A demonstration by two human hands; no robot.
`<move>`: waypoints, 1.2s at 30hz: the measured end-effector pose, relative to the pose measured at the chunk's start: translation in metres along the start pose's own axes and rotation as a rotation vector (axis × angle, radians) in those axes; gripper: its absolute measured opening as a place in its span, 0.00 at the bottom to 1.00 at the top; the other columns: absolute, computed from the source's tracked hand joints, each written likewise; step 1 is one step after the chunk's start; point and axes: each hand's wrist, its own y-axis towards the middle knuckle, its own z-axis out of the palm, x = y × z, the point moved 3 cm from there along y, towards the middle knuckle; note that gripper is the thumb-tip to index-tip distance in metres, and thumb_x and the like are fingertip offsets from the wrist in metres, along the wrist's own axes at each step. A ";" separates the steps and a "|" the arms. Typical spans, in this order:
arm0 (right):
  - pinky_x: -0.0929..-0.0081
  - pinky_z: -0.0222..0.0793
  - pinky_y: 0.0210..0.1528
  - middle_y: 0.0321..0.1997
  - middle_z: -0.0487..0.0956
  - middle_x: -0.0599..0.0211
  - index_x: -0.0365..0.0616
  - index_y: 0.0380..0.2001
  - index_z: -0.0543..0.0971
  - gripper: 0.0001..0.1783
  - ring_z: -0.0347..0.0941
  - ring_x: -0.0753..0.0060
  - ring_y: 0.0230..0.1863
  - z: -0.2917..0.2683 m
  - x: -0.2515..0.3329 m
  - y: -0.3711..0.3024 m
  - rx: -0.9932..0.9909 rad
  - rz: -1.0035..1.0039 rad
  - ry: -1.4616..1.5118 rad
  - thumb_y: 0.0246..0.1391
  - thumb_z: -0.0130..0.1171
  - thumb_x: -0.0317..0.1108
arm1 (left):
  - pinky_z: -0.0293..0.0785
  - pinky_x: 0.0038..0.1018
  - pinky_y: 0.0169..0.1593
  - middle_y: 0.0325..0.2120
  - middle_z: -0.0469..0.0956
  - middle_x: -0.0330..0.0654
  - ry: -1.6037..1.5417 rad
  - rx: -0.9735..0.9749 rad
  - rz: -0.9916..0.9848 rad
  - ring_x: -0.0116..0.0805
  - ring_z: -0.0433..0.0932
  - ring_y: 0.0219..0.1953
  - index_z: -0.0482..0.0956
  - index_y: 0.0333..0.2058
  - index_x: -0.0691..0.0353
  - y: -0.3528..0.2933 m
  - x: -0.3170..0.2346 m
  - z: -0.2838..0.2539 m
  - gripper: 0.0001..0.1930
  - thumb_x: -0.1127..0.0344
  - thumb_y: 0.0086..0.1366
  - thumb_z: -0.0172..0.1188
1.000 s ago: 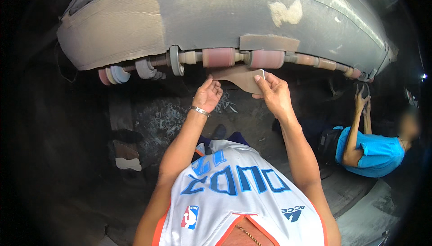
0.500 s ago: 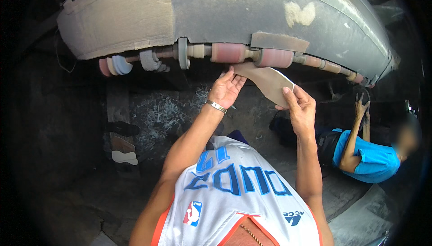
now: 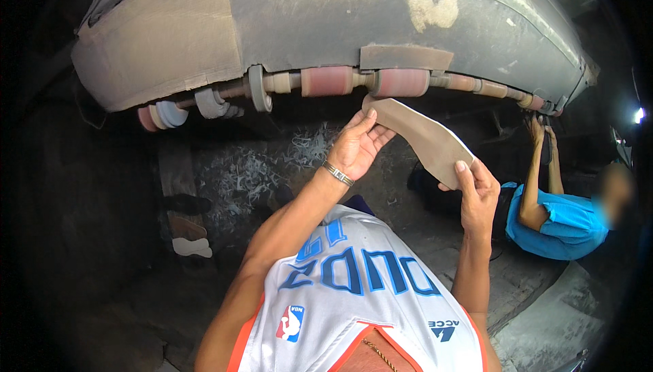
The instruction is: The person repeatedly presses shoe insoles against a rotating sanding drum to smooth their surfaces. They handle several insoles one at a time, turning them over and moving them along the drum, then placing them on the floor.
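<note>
A beige shoe sole (image 3: 425, 137) is stretched between my two hands, just under a row of sanding drums. With thumb on top and fingers beneath, my left hand (image 3: 360, 142) grips its narrow end. My right hand (image 3: 475, 191) pinches the broad end between thumb and fingers. The narrow tip of the sole is at the lower edge of a reddish sanding drum (image 3: 401, 83); whether it touches cannot be made out. Left of that drum sits a second reddish drum (image 3: 326, 81) on the same shaft.
A large grey machine hood (image 3: 306, 18) arches over the shaft. Pale wheels (image 3: 166, 115) and a grey disc (image 3: 259, 88) sit further left. Shavings (image 3: 252, 178) litter the floor near several sole pieces (image 3: 192, 247). At right a person in a blue shirt (image 3: 558, 222) works at the shaft's end.
The shoe sole has swung round, its broad end now lower and further right. Both hands have shifted rightward along the drums, my right one also downward. The person at right has lifted their hands.
</note>
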 end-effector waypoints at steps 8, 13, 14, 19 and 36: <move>0.73 0.85 0.38 0.40 0.87 0.60 0.31 0.56 0.84 0.19 0.83 0.75 0.38 0.032 -0.009 0.022 0.045 0.037 0.042 0.72 0.63 0.36 | 0.75 0.40 0.69 0.55 0.81 0.43 -0.053 -0.062 0.017 0.39 0.79 0.61 0.76 0.57 0.58 0.022 -0.019 -0.032 0.15 0.64 0.75 0.64; 0.75 0.83 0.36 0.39 0.86 0.63 0.30 0.56 0.84 0.19 0.81 0.78 0.36 0.046 -0.017 0.032 0.107 -0.001 0.127 0.71 0.64 0.36 | 0.74 0.40 0.70 0.54 0.81 0.43 -0.067 -0.100 0.077 0.39 0.79 0.60 0.77 0.56 0.58 0.029 -0.031 -0.043 0.13 0.67 0.75 0.63; 0.75 0.83 0.36 0.39 0.87 0.63 0.30 0.56 0.84 0.19 0.82 0.78 0.36 0.041 -0.016 0.027 0.107 -0.008 0.141 0.71 0.64 0.35 | 0.74 0.40 0.70 0.54 0.81 0.43 -0.065 -0.083 0.080 0.39 0.79 0.60 0.77 0.56 0.58 0.025 -0.028 -0.039 0.13 0.67 0.75 0.63; 0.73 0.84 0.33 0.39 0.88 0.59 0.33 0.55 0.86 0.17 0.84 0.74 0.35 0.016 -0.012 0.018 0.073 -0.030 0.074 0.70 0.64 0.34 | 0.75 0.39 0.69 0.56 0.80 0.43 -0.028 -0.050 0.053 0.38 0.79 0.60 0.76 0.56 0.59 0.015 -0.016 -0.014 0.13 0.67 0.76 0.62; 0.74 0.83 0.33 0.38 0.87 0.59 0.34 0.58 0.85 0.21 0.83 0.74 0.34 0.045 -0.014 0.037 0.098 0.008 0.034 0.69 0.67 0.38 | 0.76 0.42 0.68 0.53 0.82 0.44 -0.085 -0.079 0.053 0.40 0.81 0.58 0.78 0.53 0.59 0.036 -0.033 -0.045 0.11 0.69 0.74 0.62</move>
